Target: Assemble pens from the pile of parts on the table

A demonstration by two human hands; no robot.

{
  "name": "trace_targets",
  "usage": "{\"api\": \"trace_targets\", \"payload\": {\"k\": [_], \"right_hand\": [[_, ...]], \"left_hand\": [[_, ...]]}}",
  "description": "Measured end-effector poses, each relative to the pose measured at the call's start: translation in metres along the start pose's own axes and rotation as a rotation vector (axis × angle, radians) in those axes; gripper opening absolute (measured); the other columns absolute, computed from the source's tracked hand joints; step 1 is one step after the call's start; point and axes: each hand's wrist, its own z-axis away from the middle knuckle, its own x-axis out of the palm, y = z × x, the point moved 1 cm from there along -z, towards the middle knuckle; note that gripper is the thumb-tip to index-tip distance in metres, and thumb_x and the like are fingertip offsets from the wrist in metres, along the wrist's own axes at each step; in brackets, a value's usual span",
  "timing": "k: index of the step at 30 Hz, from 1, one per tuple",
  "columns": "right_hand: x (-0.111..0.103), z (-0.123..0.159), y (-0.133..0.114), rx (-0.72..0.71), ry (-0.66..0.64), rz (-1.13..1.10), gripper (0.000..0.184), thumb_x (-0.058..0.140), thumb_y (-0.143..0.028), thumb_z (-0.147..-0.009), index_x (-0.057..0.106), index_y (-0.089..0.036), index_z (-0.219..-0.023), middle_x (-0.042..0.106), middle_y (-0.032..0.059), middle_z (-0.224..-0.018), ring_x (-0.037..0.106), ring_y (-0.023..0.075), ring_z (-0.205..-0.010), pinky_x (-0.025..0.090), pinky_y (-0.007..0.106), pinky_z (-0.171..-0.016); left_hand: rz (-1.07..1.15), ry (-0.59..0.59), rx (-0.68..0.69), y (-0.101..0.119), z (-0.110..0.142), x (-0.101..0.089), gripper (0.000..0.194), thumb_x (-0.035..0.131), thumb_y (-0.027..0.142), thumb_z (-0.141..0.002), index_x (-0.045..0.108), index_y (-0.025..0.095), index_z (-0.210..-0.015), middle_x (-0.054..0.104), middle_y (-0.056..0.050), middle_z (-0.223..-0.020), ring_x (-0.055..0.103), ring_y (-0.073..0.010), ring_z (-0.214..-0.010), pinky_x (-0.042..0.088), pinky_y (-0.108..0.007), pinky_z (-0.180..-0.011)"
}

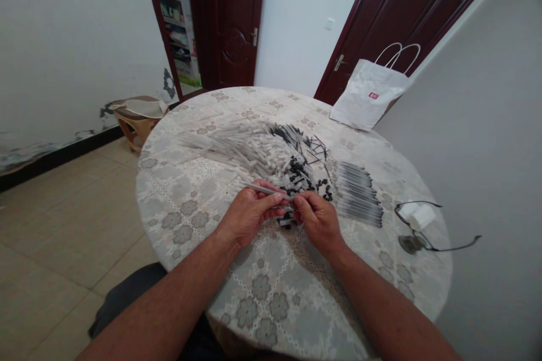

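My left hand is closed around a slim translucent pen, whose far end points to the upper left. At its other end my right hand pinches with thumb and fingertips. Those fingertips hide that end, so any small part there cannot be made out. Just beyond my hands lies a heap of clear pen barrels, with small black pieces at its right side. More small black and clear pieces show beneath my fingers. Several pens with dark tips lie in a neat row right of my right hand.
Thin dark sticks lie scattered behind the black pieces. Eyeglasses, a white roll and a small round dark item sit at the right. A white paper bag stands on the round table's back edge.
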Motion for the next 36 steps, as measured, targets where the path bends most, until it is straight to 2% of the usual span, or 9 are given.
{"api": "trace_targets", "payload": {"k": [2, 4, 8, 14, 21, 25, 27, 30, 36], "right_hand": [[-0.001, 0.001, 0.000, -0.007, -0.014, 0.014, 0.039, 0.050, -0.050, -0.103, 0.065, -0.022, -0.082, 0.063, -0.0007, -0.065, 0.058, 0.0151, -0.058, 0.046, 0.026, -0.058], [-0.002, 0.002, -0.001, -0.019, -0.016, -0.005, 0.035, 0.046, -0.048, -0.104, 0.066, -0.022, -0.094, 0.064, -0.0007, -0.067, 0.059, 0.0155, -0.059, 0.047, 0.027, -0.059], [-0.001, 0.004, -0.002, -0.106, 0.025, 0.043, 0.025, 0.058, -0.039, -0.097, 0.059, -0.022, -0.115, 0.070, 0.0026, -0.087, 0.066, 0.0174, -0.074, 0.052, 0.029, -0.069], [-0.002, 0.004, -0.007, -0.184, -0.026, 0.227, 0.016, 0.051, -0.035, -0.101, 0.061, -0.023, -0.103, 0.068, 0.0030, -0.087, 0.063, 0.0179, -0.076, 0.049, 0.029, -0.071], [-0.002, 0.006, -0.002, -0.161, -0.111, 0.208, 0.038, 0.036, -0.039, -0.108, 0.055, -0.023, -0.079, 0.057, -0.0004, -0.070, 0.055, 0.0164, -0.065, 0.041, 0.029, -0.064], [-0.003, 0.008, 0.003, -0.155, -0.047, 0.165, 0.021, 0.047, -0.040, -0.104, 0.058, -0.023, -0.109, 0.066, 0.0012, -0.084, 0.062, 0.0183, -0.072, 0.047, 0.030, -0.069], [-0.004, 0.008, 0.003, -0.170, -0.021, 0.190, 0.022, 0.054, -0.039, -0.101, 0.056, -0.023, -0.115, 0.068, 0.0029, -0.091, 0.065, 0.0192, -0.076, 0.049, 0.030, -0.072], [-0.004, 0.006, -0.001, -0.202, -0.044, 0.273, 0.016, 0.049, -0.036, -0.103, 0.058, -0.023, -0.103, 0.065, 0.0021, -0.085, 0.062, 0.0185, -0.073, 0.046, 0.030, -0.071], [-0.003, 0.007, -0.002, -0.176, -0.102, 0.245, 0.040, 0.037, -0.038, -0.108, 0.052, -0.023, -0.074, 0.057, -0.0007, -0.067, 0.055, 0.0156, -0.063, 0.041, 0.029, -0.063]], "left_hand": [[-0.010, -0.014, -0.002, 0.000, 0.000, 0.000, 0.027, 0.087, 0.021, -0.075, 0.067, 0.014, -0.091, 0.078, -0.011, -0.095, 0.076, -0.0200, -0.083, 0.063, -0.028, -0.071], [-0.008, -0.012, 0.001, 0.001, 0.001, 0.001, 0.026, 0.086, 0.021, -0.076, 0.067, 0.014, -0.091, 0.078, -0.011, -0.094, 0.076, -0.0192, -0.082, 0.063, -0.028, -0.070], [0.012, 0.011, 0.007, 0.002, 0.001, 0.001, 0.027, 0.087, 0.020, -0.075, 0.066, 0.014, -0.091, 0.078, -0.010, -0.096, 0.075, -0.0188, -0.082, 0.063, -0.027, -0.069], [0.003, -0.004, -0.003, 0.000, 0.000, 0.001, 0.029, 0.090, 0.022, -0.072, 0.067, 0.014, -0.090, 0.077, -0.011, -0.094, 0.075, -0.0194, -0.082, 0.062, -0.027, -0.068], [-0.006, -0.034, -0.017, -0.003, 0.001, 0.001, 0.029, 0.089, 0.023, -0.073, 0.067, 0.014, -0.089, 0.076, -0.010, -0.090, 0.074, -0.0177, -0.078, 0.061, -0.027, -0.067], [0.016, -0.008, -0.001, -0.001, 0.002, 0.002, 0.030, 0.089, 0.022, -0.071, 0.066, 0.014, -0.088, 0.076, -0.010, -0.093, 0.075, -0.0180, -0.079, 0.061, -0.027, -0.067], [0.018, -0.004, -0.001, 0.000, 0.003, 0.002, 0.030, 0.089, 0.022, -0.071, 0.066, 0.014, -0.088, 0.076, -0.010, -0.093, 0.075, -0.0178, -0.079, 0.061, -0.027, -0.067], [0.007, -0.021, -0.010, -0.001, 0.003, 0.002, 0.028, 0.088, 0.022, -0.073, 0.065, 0.014, -0.088, 0.076, -0.009, -0.090, 0.074, -0.0171, -0.078, 0.061, -0.027, -0.068], [0.006, -0.035, -0.021, -0.004, 0.002, 0.001, 0.031, 0.088, 0.022, -0.071, 0.063, 0.014, -0.088, 0.076, -0.009, -0.089, 0.074, -0.0173, -0.077, 0.061, -0.026, -0.067]]}}
